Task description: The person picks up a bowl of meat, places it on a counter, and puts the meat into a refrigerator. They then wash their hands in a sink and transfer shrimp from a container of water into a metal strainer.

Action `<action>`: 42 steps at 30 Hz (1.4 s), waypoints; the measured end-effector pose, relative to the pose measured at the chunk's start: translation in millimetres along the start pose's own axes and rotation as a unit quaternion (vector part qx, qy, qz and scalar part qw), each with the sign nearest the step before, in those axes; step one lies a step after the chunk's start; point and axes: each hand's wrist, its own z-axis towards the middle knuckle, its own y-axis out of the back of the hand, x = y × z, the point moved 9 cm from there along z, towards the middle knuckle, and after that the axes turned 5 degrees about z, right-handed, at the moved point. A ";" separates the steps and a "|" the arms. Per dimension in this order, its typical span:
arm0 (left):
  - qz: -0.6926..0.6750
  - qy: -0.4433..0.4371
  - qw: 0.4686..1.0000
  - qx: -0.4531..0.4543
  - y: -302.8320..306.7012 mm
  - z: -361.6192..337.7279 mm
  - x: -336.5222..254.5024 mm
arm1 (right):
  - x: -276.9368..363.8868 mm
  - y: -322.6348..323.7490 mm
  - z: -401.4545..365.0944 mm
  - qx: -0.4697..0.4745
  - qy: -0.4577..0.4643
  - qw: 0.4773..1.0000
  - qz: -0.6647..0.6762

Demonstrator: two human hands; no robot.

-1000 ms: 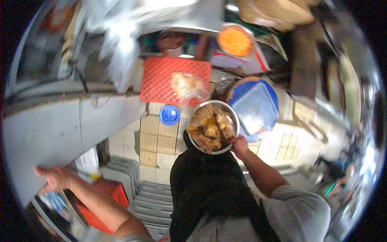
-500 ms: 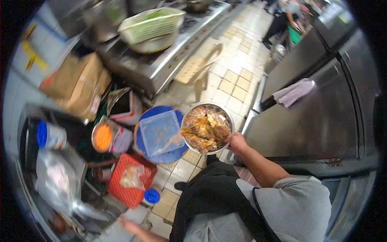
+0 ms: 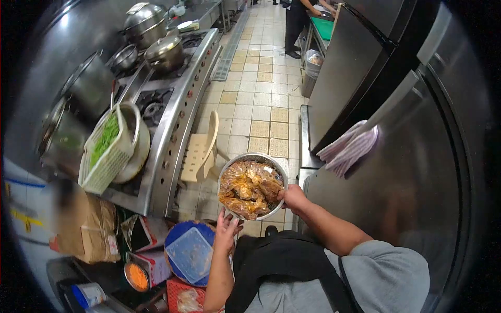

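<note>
One metal bowl is held out in front of the person's body, carrying plastic-wrapped brown food. Two hands attend it: the right hand has its grip closed on the bowl's right rim, while the left hand is spread loosely at the near-left edge, though whether its fingertips touch the metal or stop just short is hard to tell. Just beyond the bowl, to its left, one beige chair juts into the aisle beside one stove, which bears one white basket of greens. Close on the bowl's right stands one steel refrigerator with one striped towel on its handle. Nearer than the bowl and to its left are one blue round lid under one clear rectangular lid, one red tray, one bowl of orange shreds and a brown paper bag. Far beyond the bowl, to its right, stand one bin and one co-worker, beside a tabletop bearing one green board.
</note>
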 end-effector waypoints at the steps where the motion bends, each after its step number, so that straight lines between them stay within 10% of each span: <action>1: -0.045 0.017 0.999 0.011 -13.0 15.2 -9.7 | 10.0 -1.1 10.6 0.007 -0.009 1.000 -0.006; 23: -0.051 0.204 0.926 0.315 -279.6 439.2 -137.7 | 248.3 140.8 233.6 -0.180 0.045 0.972 0.147; 28: -0.084 0.213 0.934 0.275 -332.1 529.4 -157.6 | 365.9 178.6 308.2 -0.031 0.065 0.989 -0.132; 34: -0.120 0.126 0.973 0.153 -309.3 650.1 -209.6 | 657.1 256.2 181.2 -0.482 0.541 0.581 -0.371; 36: -0.136 0.133 0.969 0.159 -304.4 691.8 -222.1 | 697.6 270.0 160.4 -0.570 0.526 0.463 -0.429; 42: -0.139 0.176 0.968 0.108 -286.8 809.7 -252.2 | 739.7 295.6 200.9 -0.717 0.323 0.413 -0.460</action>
